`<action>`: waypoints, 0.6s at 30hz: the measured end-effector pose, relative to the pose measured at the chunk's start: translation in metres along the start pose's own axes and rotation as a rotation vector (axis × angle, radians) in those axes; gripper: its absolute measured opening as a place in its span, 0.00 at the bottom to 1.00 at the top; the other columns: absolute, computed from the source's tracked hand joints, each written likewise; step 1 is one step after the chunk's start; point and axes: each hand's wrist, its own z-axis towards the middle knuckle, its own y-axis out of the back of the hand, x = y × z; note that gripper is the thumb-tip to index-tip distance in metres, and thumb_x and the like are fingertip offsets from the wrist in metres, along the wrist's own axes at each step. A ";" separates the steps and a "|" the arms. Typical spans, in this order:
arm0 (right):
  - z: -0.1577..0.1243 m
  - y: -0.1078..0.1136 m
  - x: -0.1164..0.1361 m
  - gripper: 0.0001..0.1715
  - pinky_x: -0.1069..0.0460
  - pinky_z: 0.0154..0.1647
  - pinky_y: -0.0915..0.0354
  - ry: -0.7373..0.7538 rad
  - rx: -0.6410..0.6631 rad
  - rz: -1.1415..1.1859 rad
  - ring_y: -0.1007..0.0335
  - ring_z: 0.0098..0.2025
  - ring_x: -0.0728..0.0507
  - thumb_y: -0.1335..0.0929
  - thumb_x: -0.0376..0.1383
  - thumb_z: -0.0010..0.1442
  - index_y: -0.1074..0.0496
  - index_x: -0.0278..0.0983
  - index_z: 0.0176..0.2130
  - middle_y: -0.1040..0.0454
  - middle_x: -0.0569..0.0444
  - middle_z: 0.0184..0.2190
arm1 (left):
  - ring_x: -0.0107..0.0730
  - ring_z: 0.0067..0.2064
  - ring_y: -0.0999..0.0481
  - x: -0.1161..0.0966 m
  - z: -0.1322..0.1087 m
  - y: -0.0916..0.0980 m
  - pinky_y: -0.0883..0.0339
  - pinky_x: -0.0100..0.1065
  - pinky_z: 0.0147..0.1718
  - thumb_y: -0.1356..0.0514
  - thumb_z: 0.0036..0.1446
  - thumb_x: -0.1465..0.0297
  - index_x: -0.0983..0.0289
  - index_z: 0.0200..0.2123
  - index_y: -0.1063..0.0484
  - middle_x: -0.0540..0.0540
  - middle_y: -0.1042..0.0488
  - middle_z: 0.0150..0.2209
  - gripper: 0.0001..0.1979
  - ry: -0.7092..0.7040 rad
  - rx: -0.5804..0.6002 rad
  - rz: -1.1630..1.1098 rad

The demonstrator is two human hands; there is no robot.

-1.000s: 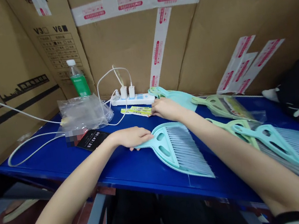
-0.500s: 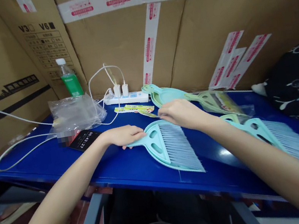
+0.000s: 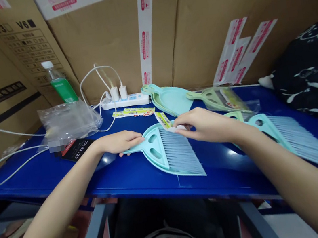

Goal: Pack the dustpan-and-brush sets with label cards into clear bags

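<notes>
A light blue hand brush (image 3: 169, 152) lies flat in a matching dustpan on the blue table (image 3: 131, 173), bristles pointing toward me. My left hand (image 3: 118, 141) rests closed over the end of its handle. My right hand (image 3: 204, 124) hovers over the top of the brush and pinches a small yellow-green label card (image 3: 163, 119) between its fingertips. More of the same label cards (image 3: 133, 111) lie further back near the power strip.
Another blue dustpan (image 3: 171, 99), a green brush in a clear bag (image 3: 221, 99) and a second brush (image 3: 295, 140) lie to the right. A pile of clear bags (image 3: 67, 121), a timer (image 3: 75, 149), a power strip (image 3: 125, 100), a green bottle (image 3: 59, 85) and cardboard boxes stand behind.
My right hand picked a label card from the stack near the power strip and brought it back over the brush. My left hand stayed on the handle. The view shifted right.
</notes>
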 end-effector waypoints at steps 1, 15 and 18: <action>-0.001 0.001 0.001 0.20 0.53 0.28 0.45 -0.007 0.014 0.025 0.36 0.26 0.48 0.42 0.41 0.64 0.30 0.36 0.28 0.28 0.53 0.24 | 0.23 0.17 0.35 0.000 0.000 0.000 0.40 0.26 0.17 0.55 0.63 0.53 0.62 0.30 0.38 0.46 0.34 0.19 0.20 0.002 0.001 0.005; 0.001 -0.006 -0.009 0.33 0.45 0.43 0.36 0.020 0.012 0.161 0.32 0.44 0.38 0.33 0.54 0.55 0.26 0.34 0.50 0.28 0.43 0.43 | 0.21 0.18 0.35 0.004 0.001 0.000 0.39 0.25 0.19 0.56 0.63 0.54 0.63 0.28 0.40 0.45 0.38 0.22 0.20 -0.034 0.006 0.027; 0.002 -0.017 -0.013 0.40 0.39 0.51 0.38 0.032 0.007 0.077 0.39 0.55 0.33 0.32 0.57 0.52 0.31 0.37 0.57 0.33 0.40 0.52 | 0.21 0.18 0.34 0.003 0.000 0.000 0.39 0.26 0.19 0.56 0.63 0.55 0.63 0.28 0.41 0.46 0.38 0.22 0.19 -0.030 0.003 0.032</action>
